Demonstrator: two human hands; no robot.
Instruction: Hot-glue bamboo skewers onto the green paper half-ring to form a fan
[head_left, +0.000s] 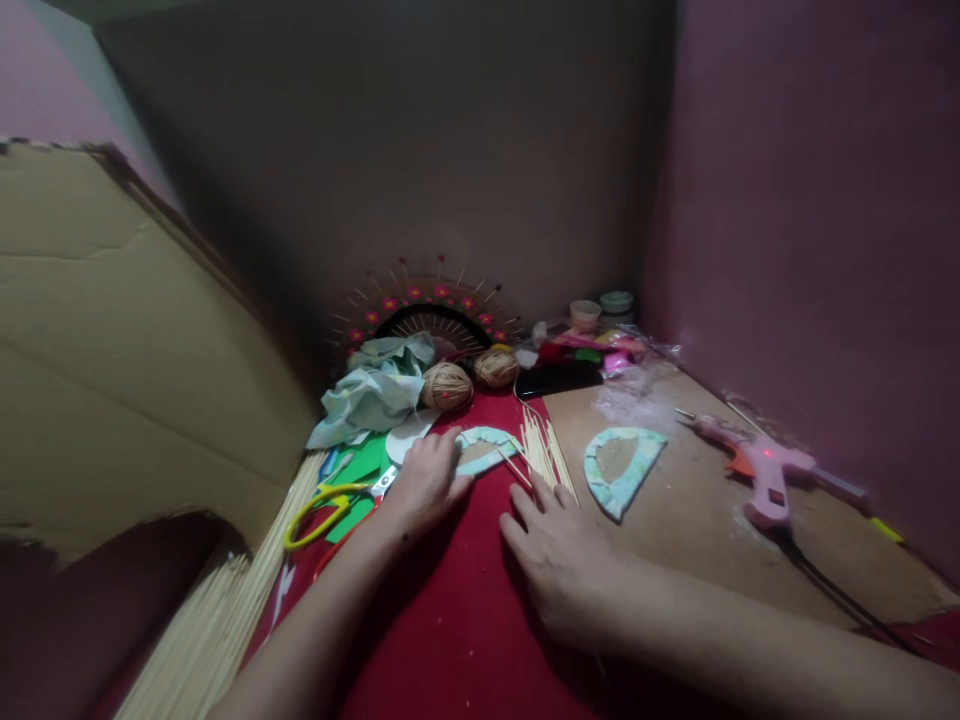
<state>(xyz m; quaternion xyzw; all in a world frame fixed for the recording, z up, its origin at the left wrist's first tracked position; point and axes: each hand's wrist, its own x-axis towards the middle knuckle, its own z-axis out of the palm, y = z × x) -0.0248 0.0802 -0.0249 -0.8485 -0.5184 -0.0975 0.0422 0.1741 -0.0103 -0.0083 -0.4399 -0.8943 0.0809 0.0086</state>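
Note:
On the red cloth, a half-ring piece wrapped in pale blue-green fabric [484, 462] is held at its left end by my left hand [427, 485], thumb in front and fingers behind. Just right of it, my right hand [559, 565] has its fingers bent over a thin wooden stick [514, 467], whose tip reaches toward the half-ring. My right palm hides most of that stick. Beyond these fingers lies a small bundle of similar sticks [547, 445]. A second fabric-wrapped half-ring [600, 480] rests on the brown board to the right.
A pink glue gun [772, 468] with a black cord lies on the board [690, 530]. Yellow-handled scissors [322, 510] are left of my left hand. Twine balls [448, 386], crumpled fabric [375, 395] and a decorated fan [431, 295] stand behind. Cardboard [127, 340] leans at left above long sticks [202, 630].

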